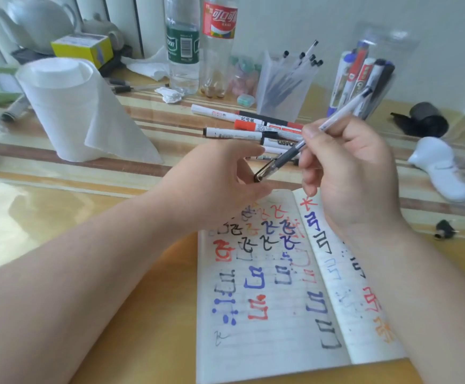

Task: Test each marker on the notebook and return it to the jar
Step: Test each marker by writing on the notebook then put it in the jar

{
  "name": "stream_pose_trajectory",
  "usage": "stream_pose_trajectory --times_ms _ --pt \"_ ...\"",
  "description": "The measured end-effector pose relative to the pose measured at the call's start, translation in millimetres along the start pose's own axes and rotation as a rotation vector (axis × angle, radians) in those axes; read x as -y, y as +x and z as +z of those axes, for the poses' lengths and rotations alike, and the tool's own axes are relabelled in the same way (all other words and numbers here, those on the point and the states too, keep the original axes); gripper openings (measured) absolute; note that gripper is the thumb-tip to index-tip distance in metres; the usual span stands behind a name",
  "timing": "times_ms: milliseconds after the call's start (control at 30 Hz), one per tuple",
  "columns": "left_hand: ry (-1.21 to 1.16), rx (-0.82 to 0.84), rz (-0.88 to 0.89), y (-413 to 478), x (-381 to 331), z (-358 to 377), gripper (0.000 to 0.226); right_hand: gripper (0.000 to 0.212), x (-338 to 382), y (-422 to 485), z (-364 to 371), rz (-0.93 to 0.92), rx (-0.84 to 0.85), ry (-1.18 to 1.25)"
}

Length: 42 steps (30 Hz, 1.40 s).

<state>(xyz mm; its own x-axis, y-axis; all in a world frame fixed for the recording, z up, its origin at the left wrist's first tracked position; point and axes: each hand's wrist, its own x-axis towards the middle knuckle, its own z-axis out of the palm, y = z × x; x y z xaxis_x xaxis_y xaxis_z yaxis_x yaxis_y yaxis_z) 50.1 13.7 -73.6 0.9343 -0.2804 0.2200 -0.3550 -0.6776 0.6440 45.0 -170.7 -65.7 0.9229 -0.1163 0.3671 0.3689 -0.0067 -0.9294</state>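
Surface: glossy yellow wooden table [59, 217] against a pale wall, heavily cluttered at the back.

Far left: paper towel roll [67, 106], upright, a loose sheet trailing. Centre back: two plastic bottles [182, 45]. Neither is near the work zone.

Left hand [220, 178]: held above the top edge of the notebook [267, 314], thumb above and fingers below the capped end of the pen [284, 157]. Whether the fingers actually pinch the cap cannot be told. Placement suggests it is there to work the cap.

Loose markers [242, 131]: lying in a heap just behind the hands, judged still to be tested.

Right hand [345, 167]: fingers clamped round the pen barrel, pen tilted, tip end toward the left hand and clear of the page. The notebook lies open beneath, covered in red, blue and black trial marks.

Right back: translucent holder [284, 87] of thin pens, then the clear jar [386, 42] with several markers [361, 73] standing in it. The path to the jar passes over the heap. A white object [442, 173] lies far right.
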Motion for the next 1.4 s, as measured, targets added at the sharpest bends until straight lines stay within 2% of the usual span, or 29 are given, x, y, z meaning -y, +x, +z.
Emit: stream_pose_trajectory --times_ms 100,367,467,633,733,833,900,967,1000,1100,1133,1233,1400 --pt "-0.006 0.038 -0.011 -0.1 1.7 -0.8 0.07 0.011 7.1 4.4 -6.3 -0.094 -0.1 -0.122" --pt "-0.037 0.033 -0.029 -2.2 0.7 -3.7 0.05 0.007 47.2 63.9 -10.9 -0.14 -0.213 -0.271" --pt "-0.04 0.044 -0.026 -2.5 1.1 -3.2 0.046 0.015 49.5 103.0 0.3 -0.139 -0.244 -0.33" --pt "-0.05 0.055 -0.023 -1.6 3.4 -2.4 0.038 0.02 42.9 160.1 19.8 -0.089 -0.295 -0.409" --pt "-0.047 0.051 -0.019 -0.4 3.9 -1.3 0.038 0.014 33.2 177.5 26.0 0.014 -0.301 -0.392" --pt "-0.058 0.048 -0.026 0.5 4.4 -0.6 0.041 0.038 23.3 175.3 24.1 0.07 -0.287 -0.427" --pt "-0.055 0.038 -0.032 1.2 5.1 0.1 0.04 0.028 19.2 162.1 19.5 0.048 -0.265 -0.533" --pt "-0.043 0.031 -0.038 1.8 5.9 0.8 0.036 0.015 17.4 143.5 12.2 0.035 -0.177 -0.67" --pt "-0.037 0.027 -0.041 2.1 6.3 1.1 0.033 0.015 17.3 133.5 8.8 0.034 -0.07 -0.769" --pt "-0.023 0.019 -0.043 2.6 6.7 1.1 0.021 0.021 13.3 104.9 3.6 0.096 0.407 -1.187" --pt "-0.012 0.014 -0.037 2.5 6.5 0.5 0.016 0.021 9.7 96.9 4.2 0.129 0.504 -1.307" --pt "-0.006 0.015 -0.018 0.6 2.3 -2.6 0.006 0.021 0.3 81.7 7.0 0.144 0.567 -1.472" --pt "0.008 0.03 -0.001 -1.5 -1.4 -8.1 0.009 0.013 6.1 77.3 13.9 0.102 0.619 -1.559"
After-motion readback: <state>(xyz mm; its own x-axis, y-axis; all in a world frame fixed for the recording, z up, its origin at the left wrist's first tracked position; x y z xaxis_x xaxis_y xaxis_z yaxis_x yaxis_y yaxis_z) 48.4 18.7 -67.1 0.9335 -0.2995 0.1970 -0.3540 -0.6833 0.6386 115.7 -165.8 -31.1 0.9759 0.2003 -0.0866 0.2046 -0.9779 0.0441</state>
